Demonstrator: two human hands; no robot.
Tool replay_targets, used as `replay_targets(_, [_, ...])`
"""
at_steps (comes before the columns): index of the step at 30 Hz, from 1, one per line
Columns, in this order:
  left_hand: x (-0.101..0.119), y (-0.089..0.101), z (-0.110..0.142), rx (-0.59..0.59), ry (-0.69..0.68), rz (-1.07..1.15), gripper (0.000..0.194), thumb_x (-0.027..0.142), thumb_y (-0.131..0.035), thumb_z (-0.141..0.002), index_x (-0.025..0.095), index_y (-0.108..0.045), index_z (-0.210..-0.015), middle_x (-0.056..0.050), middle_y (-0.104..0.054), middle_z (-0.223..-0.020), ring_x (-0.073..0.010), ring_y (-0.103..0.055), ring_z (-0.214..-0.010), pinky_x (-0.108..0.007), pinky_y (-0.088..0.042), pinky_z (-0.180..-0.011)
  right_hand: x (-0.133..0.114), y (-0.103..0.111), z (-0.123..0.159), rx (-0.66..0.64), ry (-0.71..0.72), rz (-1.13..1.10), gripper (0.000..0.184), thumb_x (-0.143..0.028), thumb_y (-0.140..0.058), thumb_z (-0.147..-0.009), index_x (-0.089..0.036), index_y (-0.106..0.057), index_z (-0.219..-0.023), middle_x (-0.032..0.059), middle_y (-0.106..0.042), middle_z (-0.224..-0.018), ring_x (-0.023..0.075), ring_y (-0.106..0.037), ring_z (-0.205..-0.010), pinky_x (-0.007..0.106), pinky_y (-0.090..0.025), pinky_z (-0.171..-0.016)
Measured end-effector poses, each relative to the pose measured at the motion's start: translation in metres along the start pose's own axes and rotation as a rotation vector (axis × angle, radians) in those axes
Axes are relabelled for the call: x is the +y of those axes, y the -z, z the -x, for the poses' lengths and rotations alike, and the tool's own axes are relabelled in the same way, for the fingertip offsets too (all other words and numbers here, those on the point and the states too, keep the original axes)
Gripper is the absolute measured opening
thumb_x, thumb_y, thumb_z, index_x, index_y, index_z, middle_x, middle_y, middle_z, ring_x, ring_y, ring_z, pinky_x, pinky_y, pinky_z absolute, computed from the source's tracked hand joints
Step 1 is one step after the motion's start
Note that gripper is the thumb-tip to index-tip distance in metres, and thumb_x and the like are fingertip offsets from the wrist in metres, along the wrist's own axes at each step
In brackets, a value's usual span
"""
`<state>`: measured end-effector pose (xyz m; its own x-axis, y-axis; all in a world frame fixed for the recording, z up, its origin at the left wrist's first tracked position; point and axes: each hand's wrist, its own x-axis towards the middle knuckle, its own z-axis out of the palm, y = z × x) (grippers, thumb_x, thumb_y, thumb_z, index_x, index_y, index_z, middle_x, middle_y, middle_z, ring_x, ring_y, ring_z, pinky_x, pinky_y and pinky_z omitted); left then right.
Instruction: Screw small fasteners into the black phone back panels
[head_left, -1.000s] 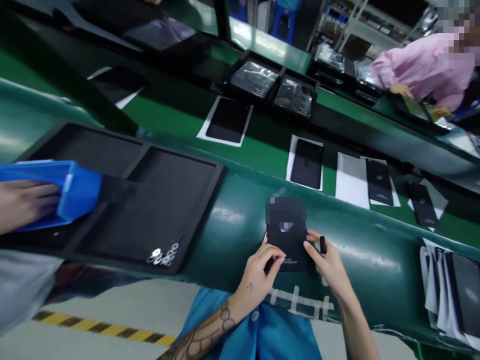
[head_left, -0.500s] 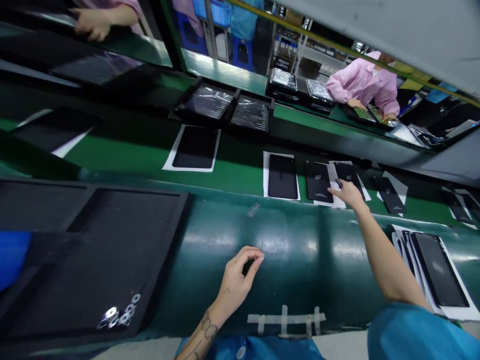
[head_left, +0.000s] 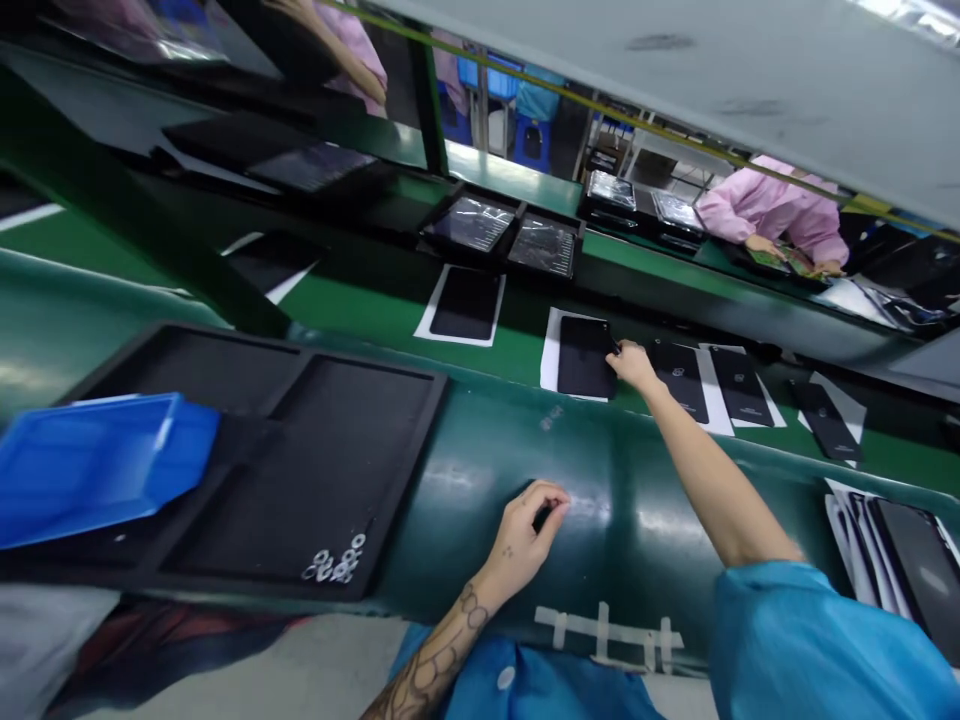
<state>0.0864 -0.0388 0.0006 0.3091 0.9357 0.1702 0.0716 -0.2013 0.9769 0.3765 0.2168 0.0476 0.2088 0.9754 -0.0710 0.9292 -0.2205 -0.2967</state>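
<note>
My left hand (head_left: 529, 530) hovers low over the green bench, thumb and fingertips pinched together; whatever may be between them is too small to make out. My right hand (head_left: 632, 364) reaches across to a black tablet back cover (head_left: 583, 357) that lies on a white sheet, its fingers at the right edge. A small dark stick-like tool (head_left: 616, 350) shows at those closed fingers. Just right of that hand lie two more black covers, one with a printed logo (head_left: 679, 378) and another (head_left: 741, 383) beside it.
At left a black divided tray (head_left: 322, 470) holds small white rings (head_left: 341, 563) and a blue bin (head_left: 112, 465). Screens in black trays (head_left: 480, 220) stand behind. Stacked tablet parts (head_left: 911, 560) lie at right. A green post (head_left: 150, 220) slants at left. A person in pink (head_left: 776, 205) works opposite.
My right hand has moved left from between the printed covers to the cover further left. My left hand keeps its pinch. The view has turned left, bringing more of the blue bin into sight.
</note>
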Motion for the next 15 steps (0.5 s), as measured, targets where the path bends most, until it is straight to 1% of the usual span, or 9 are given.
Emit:
replay_targets(2, [-0.002,-0.001,0.0,-0.013,0.005,0.018,0.015,0.03,-0.063,-0.108,0.021,-0.073,-0.103,-0.007,-0.074,-0.1,-0.0196,-0.071,-0.091,-0.031,-0.055,-0.087,-0.018,0.01,-0.001,0.041,0.052,-0.02,0.034,-0.021,-0.06,-0.094,-0.011,-0.068,-0.126,0.016,-0.078,-0.105,0.0249,-0.072,-0.084,0.032,-0.054,-0.082])
replay_targets(4, [-0.005,-0.003,0.0,-0.008,0.043,0.067,0.015,0.032,-0.064,-0.107,0.021,-0.073,-0.107,-0.006,-0.074,-0.1,-0.0197,-0.071,-0.091,-0.031,-0.056,-0.087,-0.033,0.032,0.001,0.087,0.126,-0.036,0.035,-0.022,-0.057,-0.095,-0.015,-0.067,-0.127,0.0143,-0.079,-0.108,0.0258,-0.071,-0.089,0.033,-0.053,-0.084])
replay_targets(6, [-0.008,-0.003,0.0,0.016,0.113,0.153,0.017,0.035,-0.065,-0.106,0.02,-0.072,-0.111,-0.006,-0.074,-0.098,-0.0195,-0.072,-0.089,-0.031,-0.057,-0.084,-0.045,0.064,0.011,0.132,0.198,-0.035,0.025,-0.025,-0.055,-0.095,-0.017,-0.071,-0.113,0.0133,-0.079,-0.106,0.0269,-0.071,-0.093,0.033,-0.05,-0.086])
replay_targets(8, [-0.011,0.001,0.001,0.043,0.177,0.229,0.02,0.038,-0.067,-0.105,0.019,-0.071,-0.109,-0.006,-0.074,-0.097,-0.0193,-0.072,-0.087,-0.03,-0.058,-0.081,-0.055,0.1,0.031,0.181,0.298,0.013,0.018,-0.028,-0.056,-0.094,-0.019,-0.072,-0.093,0.0119,-0.078,-0.093,0.0267,-0.069,-0.085,0.034,-0.048,-0.082])
replay_targets(10, [-0.012,0.012,0.002,0.076,0.197,0.256,0.022,0.041,-0.068,-0.104,0.019,-0.071,-0.104,-0.007,-0.074,-0.099,-0.0195,-0.072,-0.09,-0.029,-0.058,-0.081,-0.066,0.128,0.064,0.19,0.419,0.128,0.026,-0.034,-0.057,-0.096,-0.02,-0.07,-0.078,0.0097,-0.073,-0.075,0.0246,-0.065,-0.07,0.034,-0.044,-0.073])
replay_targets(11, [-0.012,0.019,0.003,0.1,0.192,0.255,0.023,0.042,-0.068,-0.104,0.019,-0.071,-0.102,-0.007,-0.073,-0.102,-0.0199,-0.072,-0.093,-0.029,-0.059,-0.082,-0.073,0.136,0.084,0.164,0.47,0.208,0.033,-0.037,-0.056,-0.098,-0.02,-0.069,-0.074,0.009,-0.07,-0.069,0.0237,-0.063,-0.065,0.035,-0.042,-0.069])
replay_targets(12, [-0.011,0.028,0.003,0.13,0.183,0.251,0.024,0.043,-0.069,-0.104,0.019,-0.071,-0.102,-0.008,-0.073,-0.106,-0.0202,-0.072,-0.096,-0.029,-0.059,-0.084,-0.081,0.138,0.106,0.107,0.502,0.295,0.039,-0.041,-0.056,-0.1,-0.019,-0.07,-0.072,0.0094,-0.069,-0.066,0.0239,-0.063,-0.062,0.035,-0.041,-0.067])
replay_targets(13, [-0.01,0.038,0.002,0.163,0.174,0.242,0.024,0.043,-0.069,-0.104,0.019,-0.07,-0.102,-0.008,-0.072,-0.107,-0.0204,-0.071,-0.098,-0.029,-0.06,-0.085,-0.09,0.135,0.128,0.035,0.518,0.381,0.041,-0.044,-0.057,-0.101,-0.019,-0.072,-0.073,0.0108,-0.07,-0.067,0.0253,-0.066,-0.064,0.035,-0.041,-0.066])
replay_targets(15, [-0.006,0.059,-0.002,0.22,0.169,0.204,0.023,0.043,-0.071,-0.103,0.02,-0.07,-0.104,-0.006,-0.07,-0.106,-0.0198,-0.07,-0.097,-0.029,-0.06,-0.086,-0.11,0.113,0.17,-0.139,0.541,0.508,0.039,-0.047,-0.061,-0.102,-0.017,-0.078,-0.082,0.0144,-0.074,-0.075,0.0291,-0.072,-0.071,0.035,-0.045,-0.066])
